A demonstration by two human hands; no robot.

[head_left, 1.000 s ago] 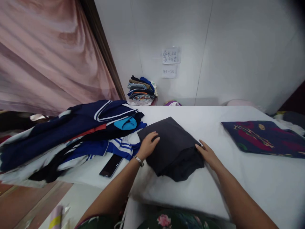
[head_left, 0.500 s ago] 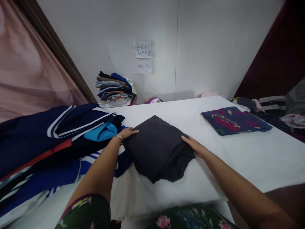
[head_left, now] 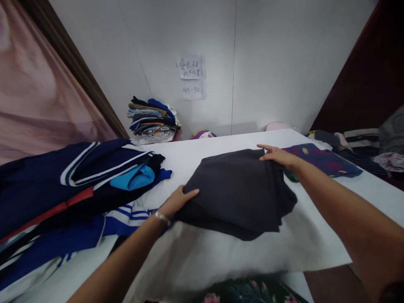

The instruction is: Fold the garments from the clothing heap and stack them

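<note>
At far left, a pink curtain [head_left: 44,80] hangs behind a loose heap of clothing, topped by a navy garment with white stripes [head_left: 38,168]; a light-blue cloth [head_left: 134,177] protrudes at its right end. Beyond the heap, a stack of folded clothes [head_left: 151,120] stands near the wall. The left hand [head_left: 176,201], with a metal bracelet [head_left: 162,217] at its wrist, grasps the left edge of a folded dark grey garment [head_left: 230,189], thumb on top, remaining fingers hidden. The garment is over the white table [head_left: 189,155], at centre; contact underneath cannot be determined. The right hand [head_left: 276,155] grips its far right corner, forefinger extended past the edge. Just beyond lies a folded navy garment with dark-red patches [head_left: 325,160], partly covered by the right forearm.
</note>
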